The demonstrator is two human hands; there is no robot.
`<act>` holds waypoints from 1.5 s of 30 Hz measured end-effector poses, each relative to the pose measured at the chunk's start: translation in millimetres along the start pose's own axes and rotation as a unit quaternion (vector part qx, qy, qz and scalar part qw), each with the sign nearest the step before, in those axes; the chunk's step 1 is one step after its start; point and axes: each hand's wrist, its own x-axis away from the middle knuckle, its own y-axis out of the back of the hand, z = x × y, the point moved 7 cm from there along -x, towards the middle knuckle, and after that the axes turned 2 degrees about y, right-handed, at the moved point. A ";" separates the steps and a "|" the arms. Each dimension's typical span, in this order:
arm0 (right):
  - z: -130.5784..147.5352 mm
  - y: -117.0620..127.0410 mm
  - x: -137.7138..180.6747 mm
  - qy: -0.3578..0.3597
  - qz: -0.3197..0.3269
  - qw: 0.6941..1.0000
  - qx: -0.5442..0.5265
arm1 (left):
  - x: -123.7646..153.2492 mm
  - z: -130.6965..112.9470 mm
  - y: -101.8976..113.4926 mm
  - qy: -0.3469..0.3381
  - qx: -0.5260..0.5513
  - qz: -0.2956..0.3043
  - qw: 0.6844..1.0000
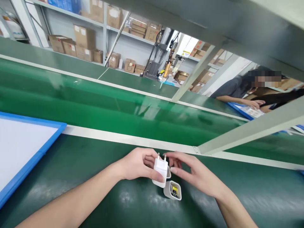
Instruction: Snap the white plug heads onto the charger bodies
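Observation:
My left hand [140, 164] is closed around a white charger plug [160, 171], which stands upright with its two metal pins pointing up. My right hand [187, 169] is just to the right of the plug. Its index finger reaches toward the pins, and a gap shows between finger and thumb; I see nothing held there. Partly hidden behind the plug is another white charger shell [169, 172], close to my right fingertips. Nearer to me on the green worktop [114, 196] lies an open white charger housing [172, 190], showing yellow and dark electronic parts inside.
At left lies a blue-edged white tray [28, 136]. Beyond a pale rail runs a green conveyor belt [95, 104]. A slanting metal post [251, 129] rises at right. Across stand a machine [163, 57], shelved cardboard boxes [84, 38] and a co-worker [232, 87] handling items.

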 end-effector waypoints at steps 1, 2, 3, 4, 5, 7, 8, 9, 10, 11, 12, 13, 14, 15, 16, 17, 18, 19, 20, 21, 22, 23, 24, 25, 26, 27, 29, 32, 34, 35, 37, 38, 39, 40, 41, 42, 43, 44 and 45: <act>-0.5 4.5 3.5 -0.003 -0.040 0.999 -0.022 | 0.7 0.1 -0.2 -0.006 -0.012 -0.005 1.000; 0.3 8.7 7.2 0.002 -0.087 0.995 -0.046 | 1.5 0.1 -0.3 -0.015 -0.025 -0.011 1.000; 2.7 10.4 11.1 0.015 -0.126 0.990 -0.067 | 2.5 -0.3 -0.7 -0.025 -0.040 -0.017 0.999; 6.7 8.0 14.3 0.033 -0.144 0.986 -0.083 | 3.9 -1.3 -1.1 -0.039 -0.056 -0.024 0.997; 12.3 1.9 16.5 0.055 -0.142 0.984 -0.090 | 5.6 -3.0 -1.7 -0.054 -0.074 -0.032 0.995; 25.8 -14.3 17.7 0.092 -0.115 0.987 -0.061 | 9.9 -8.0 -3.3 -0.083 -0.127 -0.052 0.987; 32.1 -19.9 17.1 0.106 -0.112 0.988 -0.031 | 12.0 -10.9 -3.9 -0.096 -0.159 -0.067 0.980; 38.3 -23.0 15.4 0.119 -0.119 0.986 0.005 | 14.0 -13.6 -4.0 -0.104 -0.191 -0.085 0.972; 44.3 -24.3 12.7 0.134 -0.126 0.982 0.041 | 15.7 -16.0 -3.4 -0.110 -0.222 -0.107 0.963; 50.2 -24.5 8.9 0.154 -0.129 0.977 0.077 | 17.0 -18.1 -2.2 -0.115 -0.250 -0.132 0.952; 55.2 -24.5 4.2 0.173 -0.123 0.971 0.110 | 18.1 -19.8 -0.5 -0.118 -0.276 -0.158 0.941; 58.8 -24.5 -1.2 0.191 -0.109 0.965 0.141 | 18.7 -20.7 1.4 -0.119 -0.297 -0.181 0.930; 60.8 -24.3 -7.0 0.203 -0.091 0.960 0.169 | 18.6 -20.9 3.1 -0.118 -0.316 -0.199 0.920; 61.1 -24.4 -12.8 0.211 -0.072 0.956 0.193 | 17.9 -20.3 4.9 -0.113 -0.331 -0.211 0.913; 60.0 -24.8 -18.1 0.217 -0.054 0.951 0.212 | 16.6 -19.2 6.7 -0.105 -0.341 -0.220 0.908; 57.9 -25.6 -22.7 0.223 -0.040 0.947 0.227 | 14.9 -17.5 8.7 -0.092 -0.346 -0.225 0.906; 55.5 -27.1 -26.3 0.234 -0.030 0.942 0.239 | 13.0 -15.7 10.6 -0.077 -0.350 -0.228 0.905; 52.6 -29.1 -28.7 0.249 -0.026 0.937 0.244 | 11.2 -14.2 12.2 -0.061 -0.357 -0.229 0.904; 49.5 -30.6 -30.0 0.265 -0.032 0.933 0.243 | 9.5 -13.1 13.4 -0.047 -0.368 -0.230 0.900; 46.1 -31.9 -30.4 0.280 -0.044 0.929 0.238 | 7.9 -12.4 14.2 -0.033 -0.381 -0.229 0.895; 42.3 -33.0 -30.3 0.292 -0.057 0.926 0.232 | 6.5 -12.0 14.5 -0.020 -0.395 -0.227 0.890; 38.5 -33.9 -29.8 0.301 -0.069 0.924 0.225 | 5.2 -11.9 14.5 -0.010 -0.409 -0.225 0.884; 35.2 -34.5 -29.1 0.309 -0.080 0.923 0.217 | 4.1 -11.9 14.3 -0.001 -0.418 -0.222 0.881; 32.6 -35.0 -28.4 0.314 -0.086 0.922 0.210 | 3.2 -12.0 14.1 0.005 -0.424 -0.221 0.878; 30.8 -35.3 -27.8 0.319 -0.088 0.922 0.202 | 2.4 -12.2 13.8 0.009 -0.428 -0.220 0.877; 29.3 -34.6 -27.8 0.317 -0.089 0.926 0.186 | 1.9 -12.4 13.5 0.011 -0.429 -0.219 0.876; 26.0 -31.3 -29.8 0.293 -0.090 0.941 0.142 | 1.5 -12.8 13.1 0.009 -0.430 -0.219 0.876; 21.2 -27.6 -33.4 0.246 -0.096 0.960 0.091 | 1.2 -12.0 13.3 0.010 -0.426 -0.218 0.878; 22.2 -28.5 -32.3 0.253 -0.102 0.957 0.096 | 1.0 -10.9 13.9 0.014 -0.425 -0.217 0.878; 23.0 -29.2 -31.0 0.261 -0.107 0.955 0.097 | 0.9 -10.6 13.9 0.015 -0.426 -0.217 0.878; 21.3 -27.3 -29.1 0.254 -0.129 0.956 0.074 | 0.7 -10.6 13.9 0.014 -0.428 -0.218 0.877; 18.0 -23.9 -28.9 0.232 -0.147 0.960 0.047 | 0.7 -10.8 14.0 0.014 -0.428 -0.219 0.877; 13.3 -19.2 -29.2 0.200 -0.165 0.966 0.011 | 0.8 -10.9 14.1 0.014 -0.426 -0.221 0.877; 8.0 -14.4 -29.9 0.161 -0.177 0.970 -0.029 | 0.9 -11.0 14.1 0.016 -0.424 -0.221 0.878; 3.0 -10.4 -31.1 0.121 -0.177 0.974 -0.074 | 1.0 -11.1 14.1 0.016 -0.423 -0.222 0.878; -0.9 -8.4 -33.0 0.084 -0.156 0.977 -0.121 | 1.2 -11.3 14.0 0.016 -0.421 -0.222 0.879; -3.1 -8.2 -35.1 0.051 -0.121 0.977 -0.170 | 1.4 -11.7 13.8 0.013 -0.420 -0.222 0.880; -3.5 -9.4 -36.6 0.022 -0.076 0.973 -0.217 | 1.7 -12.0 13.5 0.010 -0.419 -0.222 0.880; -2.1 -11.4 -37.3 0.002 -0.030 0.966 -0.258 | 2.0 -12.2 13.4 0.006 -0.418 -0.223 0.881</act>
